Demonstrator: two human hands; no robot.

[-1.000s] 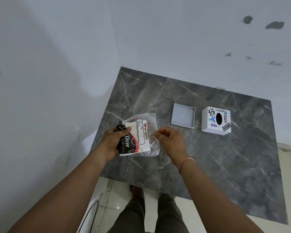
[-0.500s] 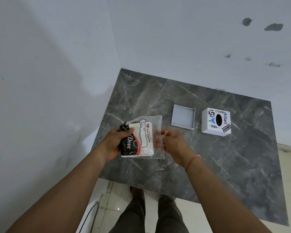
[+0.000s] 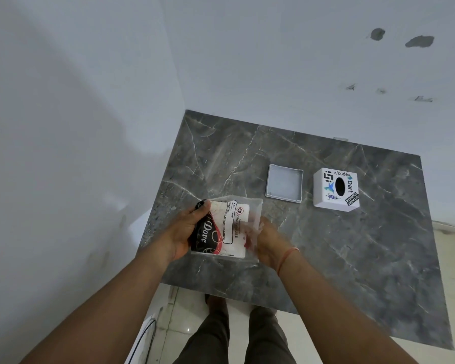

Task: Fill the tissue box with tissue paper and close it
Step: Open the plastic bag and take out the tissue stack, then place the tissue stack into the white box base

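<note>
I hold a clear plastic pack of tissues (image 3: 225,228) with a black, red and white label, just above the near left part of the table. My left hand (image 3: 187,231) grips its left end. My right hand (image 3: 264,240) is closed on the loose clear wrapper at its right end, partly behind the plastic. A white cube-shaped tissue box (image 3: 336,189), covered in stickers with a black oval slot facing up, stands at the far right. Its shallow grey square cover (image 3: 284,183) lies open side up to the left of the box.
The dark grey marble table (image 3: 352,258) sits in a corner of white walls, at the left and behind. Its near edge is just in front of my legs, with pale floor tiles below and a dark cable by the left wall.
Both hands have lifted and turned the pack slightly. My right hand slid from pinching the wrapper's top edge to gripping its right end, now behind the plastic.
</note>
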